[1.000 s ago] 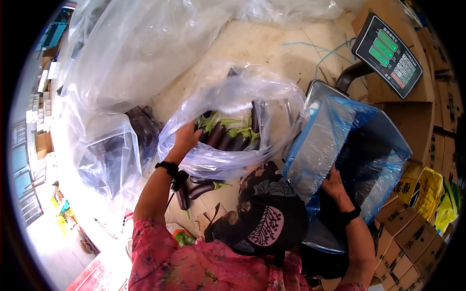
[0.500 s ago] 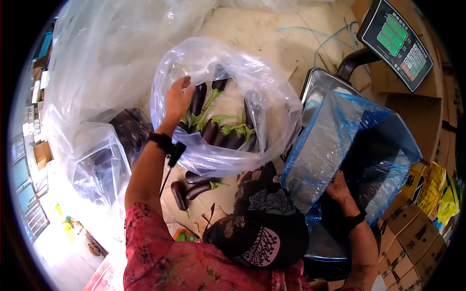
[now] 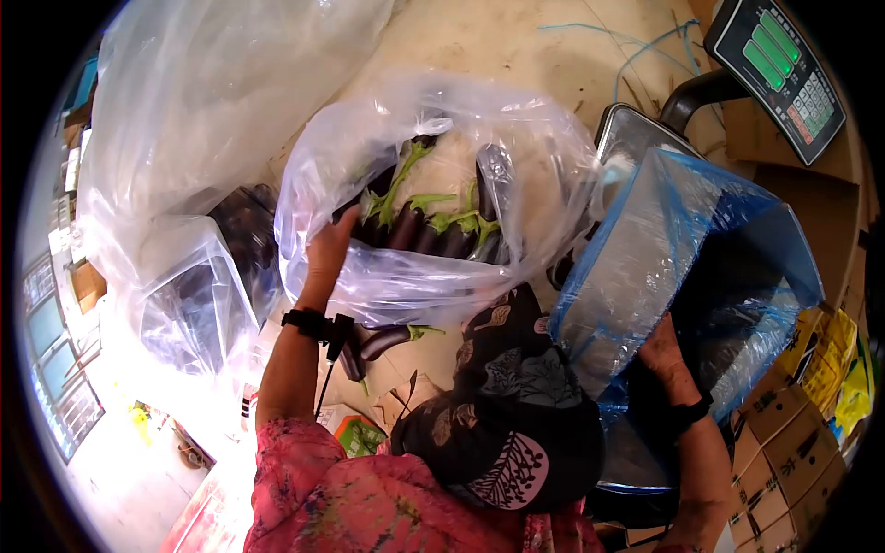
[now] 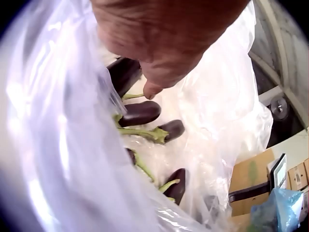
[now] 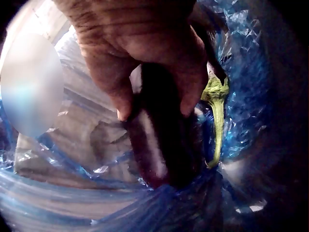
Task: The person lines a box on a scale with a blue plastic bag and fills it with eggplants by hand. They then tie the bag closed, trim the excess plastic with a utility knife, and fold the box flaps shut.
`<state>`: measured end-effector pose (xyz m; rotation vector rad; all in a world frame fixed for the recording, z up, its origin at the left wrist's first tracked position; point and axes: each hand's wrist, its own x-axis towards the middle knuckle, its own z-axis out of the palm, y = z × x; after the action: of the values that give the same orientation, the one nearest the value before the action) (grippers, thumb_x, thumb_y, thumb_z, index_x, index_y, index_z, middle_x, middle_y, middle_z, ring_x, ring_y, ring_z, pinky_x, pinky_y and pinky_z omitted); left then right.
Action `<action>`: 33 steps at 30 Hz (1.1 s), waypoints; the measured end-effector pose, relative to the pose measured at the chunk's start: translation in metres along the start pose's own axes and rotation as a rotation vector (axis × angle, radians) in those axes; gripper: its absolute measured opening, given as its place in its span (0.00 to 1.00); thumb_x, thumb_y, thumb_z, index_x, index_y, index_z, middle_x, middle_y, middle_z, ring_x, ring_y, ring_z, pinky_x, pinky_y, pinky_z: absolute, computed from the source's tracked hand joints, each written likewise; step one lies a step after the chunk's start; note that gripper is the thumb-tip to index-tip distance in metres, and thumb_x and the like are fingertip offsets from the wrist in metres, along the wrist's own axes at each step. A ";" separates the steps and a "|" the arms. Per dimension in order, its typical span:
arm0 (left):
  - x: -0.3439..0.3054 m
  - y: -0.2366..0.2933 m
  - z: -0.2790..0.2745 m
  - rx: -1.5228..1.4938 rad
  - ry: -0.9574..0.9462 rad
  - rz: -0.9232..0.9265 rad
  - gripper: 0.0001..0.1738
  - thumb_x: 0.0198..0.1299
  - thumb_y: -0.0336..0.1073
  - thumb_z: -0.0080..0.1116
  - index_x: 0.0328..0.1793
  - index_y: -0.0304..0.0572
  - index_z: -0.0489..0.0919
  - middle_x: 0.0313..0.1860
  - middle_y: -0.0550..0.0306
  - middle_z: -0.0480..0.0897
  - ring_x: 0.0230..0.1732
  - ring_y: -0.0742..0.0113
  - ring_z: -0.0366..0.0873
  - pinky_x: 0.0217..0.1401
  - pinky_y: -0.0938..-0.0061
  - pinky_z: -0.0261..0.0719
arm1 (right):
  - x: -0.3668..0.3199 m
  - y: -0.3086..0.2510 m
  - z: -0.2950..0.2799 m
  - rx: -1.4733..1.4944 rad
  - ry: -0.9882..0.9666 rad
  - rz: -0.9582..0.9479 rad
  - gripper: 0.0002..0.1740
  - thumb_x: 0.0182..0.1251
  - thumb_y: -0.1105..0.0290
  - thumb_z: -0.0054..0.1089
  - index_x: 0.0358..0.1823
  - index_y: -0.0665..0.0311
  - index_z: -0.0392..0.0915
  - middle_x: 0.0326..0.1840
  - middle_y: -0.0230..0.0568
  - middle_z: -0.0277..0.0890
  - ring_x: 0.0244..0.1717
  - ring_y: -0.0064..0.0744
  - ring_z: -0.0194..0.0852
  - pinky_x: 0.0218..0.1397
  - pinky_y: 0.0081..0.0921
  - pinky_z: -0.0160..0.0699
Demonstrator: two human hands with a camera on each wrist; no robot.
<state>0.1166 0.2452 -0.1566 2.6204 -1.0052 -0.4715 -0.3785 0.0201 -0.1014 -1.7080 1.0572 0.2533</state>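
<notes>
Right of centre in the head view, your right hand has fingers half-closed round a glossy dark-purple eggplant inside the translucent blue plastic bag. Left of centre, left hand at clear plastic bag; can't tell grip. Snagged film could tear.

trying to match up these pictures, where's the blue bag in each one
Head: the blue bag is right of centre, below the scale display.
Left wrist: the blue bag is a small patch at bottom right.
Right wrist: the blue bag spreads along the bottom and right.
Landmark: the scale, in head and left wrist only.
</notes>
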 end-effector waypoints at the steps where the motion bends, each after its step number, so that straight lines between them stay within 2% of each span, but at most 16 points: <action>1: -0.006 -0.009 0.014 -0.003 -0.023 0.071 0.29 0.58 0.48 0.67 0.62 0.39 0.78 0.48 0.42 0.84 0.53 0.44 0.80 0.58 0.58 0.74 | 0.001 -0.005 0.000 -0.026 0.012 -0.010 0.25 0.71 0.68 0.62 0.65 0.67 0.66 0.56 0.42 0.80 0.55 0.29 0.78 0.61 0.28 0.77; 2: -0.011 -0.001 0.020 -0.008 -0.047 0.141 0.27 0.57 0.46 0.68 0.59 0.40 0.79 0.45 0.43 0.84 0.50 0.43 0.80 0.56 0.58 0.75 | 0.001 -0.010 -0.001 -0.089 0.035 -0.042 0.27 0.68 0.69 0.64 0.65 0.67 0.66 0.55 0.42 0.81 0.53 0.29 0.79 0.60 0.28 0.77; 3: -0.028 0.045 0.009 -0.034 -0.196 0.074 0.24 0.56 0.44 0.69 0.56 0.42 0.80 0.42 0.44 0.84 0.47 0.43 0.81 0.53 0.57 0.77 | 0.000 -0.011 -0.001 -0.153 0.056 -0.072 0.28 0.65 0.71 0.67 0.64 0.67 0.67 0.53 0.43 0.82 0.52 0.30 0.80 0.58 0.27 0.78; 5: -0.061 0.031 0.035 0.011 -0.321 0.580 0.19 0.57 0.45 0.67 0.49 0.44 0.80 0.40 0.44 0.84 0.42 0.42 0.82 0.47 0.56 0.79 | 0.000 -0.007 0.003 -0.144 0.077 -0.091 0.30 0.61 0.73 0.68 0.63 0.68 0.68 0.51 0.43 0.83 0.51 0.30 0.81 0.57 0.28 0.79; 7: -0.114 0.031 0.044 0.203 -0.678 0.381 0.17 0.59 0.46 0.64 0.50 0.47 0.80 0.36 0.44 0.83 0.40 0.43 0.83 0.44 0.53 0.80 | 0.000 -0.005 0.002 -0.103 0.092 -0.078 0.29 0.59 0.74 0.69 0.62 0.68 0.69 0.50 0.44 0.84 0.50 0.30 0.81 0.56 0.28 0.80; 10: -0.134 0.025 0.022 0.313 -1.012 0.330 0.21 0.63 0.52 0.59 0.56 0.50 0.80 0.39 0.45 0.84 0.44 0.45 0.83 0.46 0.54 0.81 | 0.001 -0.009 0.001 -0.020 0.060 -0.033 0.26 0.60 0.74 0.69 0.59 0.69 0.71 0.50 0.44 0.84 0.50 0.29 0.81 0.56 0.28 0.80; 11: -0.129 0.013 0.022 0.209 -1.028 0.264 0.21 0.64 0.54 0.58 0.56 0.52 0.81 0.41 0.45 0.85 0.44 0.44 0.83 0.48 0.54 0.80 | 0.001 -0.007 0.000 -0.014 0.038 -0.035 0.26 0.59 0.74 0.69 0.58 0.70 0.72 0.50 0.44 0.84 0.50 0.29 0.81 0.56 0.28 0.80; 13: -0.114 -0.001 0.023 -0.059 -0.943 0.161 0.20 0.65 0.52 0.58 0.56 0.49 0.81 0.42 0.45 0.85 0.45 0.44 0.83 0.48 0.56 0.80 | 0.001 -0.003 0.000 0.009 0.018 -0.037 0.24 0.59 0.74 0.69 0.57 0.70 0.73 0.50 0.44 0.84 0.49 0.29 0.81 0.56 0.28 0.80; 15: -0.098 0.015 0.016 -0.335 -0.768 0.063 0.16 0.66 0.37 0.59 0.57 0.39 0.79 0.36 0.44 0.83 0.38 0.49 0.83 0.44 0.66 0.81 | 0.002 0.001 0.001 0.012 0.028 -0.042 0.23 0.59 0.74 0.69 0.56 0.71 0.74 0.50 0.44 0.84 0.49 0.28 0.81 0.56 0.28 0.80; 17: -0.089 0.017 0.039 -0.277 -0.507 0.313 0.20 0.61 0.36 0.62 0.58 0.36 0.77 0.40 0.45 0.82 0.43 0.48 0.81 0.47 0.61 0.79 | 0.001 0.002 0.000 -0.051 0.051 -0.063 0.23 0.59 0.74 0.70 0.55 0.71 0.74 0.51 0.44 0.84 0.50 0.28 0.81 0.56 0.28 0.80; 20: -0.084 0.055 0.076 0.024 -0.220 0.466 0.30 0.54 0.38 0.67 0.63 0.37 0.73 0.46 0.46 0.78 0.50 0.45 0.75 0.53 0.57 0.74 | 0.001 -0.006 0.001 -0.084 0.050 -0.060 0.25 0.58 0.74 0.71 0.56 0.70 0.74 0.51 0.44 0.83 0.50 0.28 0.81 0.57 0.28 0.80; 23: -0.079 0.097 0.111 0.222 -0.245 0.202 0.38 0.46 0.42 0.73 0.64 0.38 0.70 0.51 0.45 0.73 0.54 0.44 0.70 0.55 0.54 0.71 | 0.000 -0.005 -0.001 -0.085 0.064 -0.043 0.27 0.57 0.73 0.71 0.58 0.70 0.72 0.52 0.45 0.83 0.51 0.30 0.81 0.58 0.29 0.79; 27: -0.088 0.101 0.127 0.119 -0.049 0.155 0.41 0.40 0.42 0.75 0.61 0.37 0.70 0.51 0.44 0.72 0.53 0.41 0.69 0.55 0.52 0.71 | 0.004 -0.006 0.003 -0.070 0.087 -0.138 0.35 0.58 0.71 0.71 0.66 0.68 0.65 0.51 0.47 0.83 0.51 0.36 0.82 0.61 0.30 0.78; 30: -0.077 0.095 0.124 -0.073 -0.062 0.175 0.38 0.36 0.40 0.75 0.57 0.39 0.73 0.48 0.43 0.74 0.52 0.40 0.70 0.56 0.52 0.71 | 0.002 -0.009 -0.001 -0.034 0.041 -0.027 0.46 0.59 0.72 0.70 0.74 0.63 0.51 0.53 0.49 0.82 0.53 0.41 0.82 0.63 0.33 0.77; 31: -0.070 0.092 0.113 -0.134 -0.144 0.165 0.35 0.40 0.39 0.75 0.57 0.39 0.75 0.46 0.45 0.77 0.52 0.45 0.74 0.59 0.58 0.73 | 0.001 -0.006 -0.002 -0.028 0.032 0.003 0.49 0.59 0.73 0.70 0.77 0.61 0.46 0.53 0.50 0.82 0.54 0.42 0.82 0.63 0.34 0.77; 33: -0.058 0.090 0.086 -0.600 -0.292 -0.062 0.34 0.44 0.35 0.75 0.60 0.37 0.76 0.48 0.51 0.80 0.53 0.56 0.78 0.62 0.65 0.74 | 0.004 -0.001 0.003 -0.015 0.032 0.022 0.53 0.59 0.73 0.69 0.78 0.57 0.39 0.54 0.52 0.81 0.56 0.46 0.81 0.64 0.36 0.76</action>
<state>-0.0119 0.2073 -0.1886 2.0800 -0.7126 -1.0163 -0.3750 0.0208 -0.1045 -1.7200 1.1010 0.2492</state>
